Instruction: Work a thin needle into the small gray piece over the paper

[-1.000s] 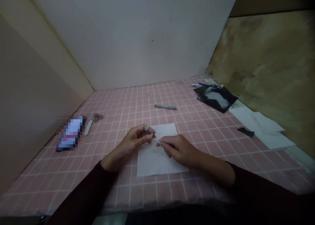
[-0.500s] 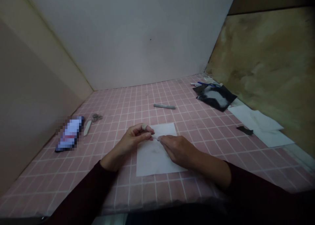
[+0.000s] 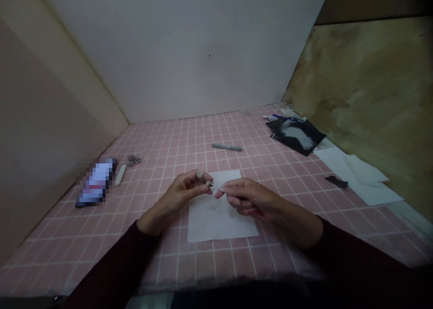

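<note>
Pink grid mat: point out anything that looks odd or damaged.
The left hand has a pale wrap on one fingertip, which stands out against the bare skin. At the far right, the black packet looks crumpled, with a white smear across it.

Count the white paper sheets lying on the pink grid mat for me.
3: one sheet beneath the left hand and right hand, plus an upper sheet overlapping a lower sheet off to the right. More may be hidden under those two.
</note>
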Demonstrator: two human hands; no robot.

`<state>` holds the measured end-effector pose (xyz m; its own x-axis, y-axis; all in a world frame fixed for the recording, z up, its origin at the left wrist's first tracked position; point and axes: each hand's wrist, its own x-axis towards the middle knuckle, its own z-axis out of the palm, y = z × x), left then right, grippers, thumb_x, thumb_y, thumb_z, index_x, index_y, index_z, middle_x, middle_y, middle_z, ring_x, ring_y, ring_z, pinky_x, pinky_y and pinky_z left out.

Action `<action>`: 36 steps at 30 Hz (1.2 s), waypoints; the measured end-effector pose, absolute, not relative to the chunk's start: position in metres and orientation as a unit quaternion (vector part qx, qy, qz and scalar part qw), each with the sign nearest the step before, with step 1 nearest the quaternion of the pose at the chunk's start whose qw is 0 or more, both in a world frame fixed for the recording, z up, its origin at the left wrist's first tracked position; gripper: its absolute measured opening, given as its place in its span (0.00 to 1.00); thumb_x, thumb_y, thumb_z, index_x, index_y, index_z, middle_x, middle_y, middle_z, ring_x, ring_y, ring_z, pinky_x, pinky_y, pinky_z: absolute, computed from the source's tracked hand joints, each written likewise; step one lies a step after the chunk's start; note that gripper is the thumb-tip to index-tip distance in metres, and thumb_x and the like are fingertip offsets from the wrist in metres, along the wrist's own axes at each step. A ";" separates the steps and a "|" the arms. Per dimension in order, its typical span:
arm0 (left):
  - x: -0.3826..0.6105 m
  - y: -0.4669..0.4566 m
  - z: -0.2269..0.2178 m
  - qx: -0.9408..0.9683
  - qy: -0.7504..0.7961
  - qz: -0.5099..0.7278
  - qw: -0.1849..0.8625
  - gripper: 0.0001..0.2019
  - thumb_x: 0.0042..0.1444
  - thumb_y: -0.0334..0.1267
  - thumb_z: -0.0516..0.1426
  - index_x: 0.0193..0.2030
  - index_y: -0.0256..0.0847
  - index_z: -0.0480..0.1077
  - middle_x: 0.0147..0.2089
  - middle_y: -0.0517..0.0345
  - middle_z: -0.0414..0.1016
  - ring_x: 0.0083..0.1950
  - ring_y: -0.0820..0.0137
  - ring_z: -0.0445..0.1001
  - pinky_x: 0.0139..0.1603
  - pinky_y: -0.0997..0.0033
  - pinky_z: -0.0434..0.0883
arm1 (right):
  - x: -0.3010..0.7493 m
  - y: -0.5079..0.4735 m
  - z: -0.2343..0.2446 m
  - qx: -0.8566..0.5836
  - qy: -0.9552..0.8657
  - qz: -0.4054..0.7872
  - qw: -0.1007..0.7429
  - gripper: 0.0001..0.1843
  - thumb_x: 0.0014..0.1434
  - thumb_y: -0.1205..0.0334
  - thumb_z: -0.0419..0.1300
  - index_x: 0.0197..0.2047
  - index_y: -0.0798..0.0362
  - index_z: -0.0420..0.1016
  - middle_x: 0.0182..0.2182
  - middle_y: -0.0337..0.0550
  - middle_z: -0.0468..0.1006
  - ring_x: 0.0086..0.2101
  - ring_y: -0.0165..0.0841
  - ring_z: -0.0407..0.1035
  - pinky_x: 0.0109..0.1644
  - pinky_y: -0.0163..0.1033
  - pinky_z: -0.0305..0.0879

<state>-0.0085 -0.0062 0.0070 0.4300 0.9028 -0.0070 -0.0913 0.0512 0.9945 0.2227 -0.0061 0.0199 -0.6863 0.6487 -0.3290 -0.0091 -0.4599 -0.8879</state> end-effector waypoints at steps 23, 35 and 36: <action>-0.006 -0.008 0.007 0.584 0.340 0.394 0.623 0.11 0.55 0.38 0.65 0.43 0.37 0.73 0.39 0.55 0.76 0.41 0.70 0.75 0.45 0.68 0.69 | 0.220 -0.003 0.012 -0.305 -0.384 0.846 0.210 0.11 0.60 0.57 0.61 0.40 0.57 0.75 0.19 0.26 0.55 0.17 0.19 0.33 0.17 0.27 0.33; -0.004 -0.004 0.002 0.545 0.387 0.405 0.624 0.11 0.53 0.39 0.66 0.40 0.36 0.74 0.37 0.57 0.74 0.36 0.74 0.72 0.42 0.71 0.68 | 0.215 -0.018 0.006 -0.351 -0.789 0.425 0.273 0.12 0.65 0.61 0.52 0.33 0.54 0.72 0.24 0.40 0.69 0.25 0.29 0.61 0.32 0.37 0.57; -0.005 -0.004 0.003 0.547 0.382 0.406 0.625 0.12 0.54 0.39 0.66 0.41 0.36 0.74 0.38 0.57 0.74 0.37 0.73 0.73 0.43 0.70 0.68 | 0.216 -0.016 0.008 -0.355 -0.750 0.494 0.261 0.12 0.65 0.59 0.53 0.33 0.54 0.72 0.22 0.37 0.67 0.22 0.27 0.58 0.28 0.35 0.55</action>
<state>-0.0047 -0.0045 0.0025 0.3798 0.9245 -0.0325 -0.0890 0.0715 0.9935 0.2162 -0.0164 0.0078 -0.6112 0.7904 0.0411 0.2742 0.2602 -0.9258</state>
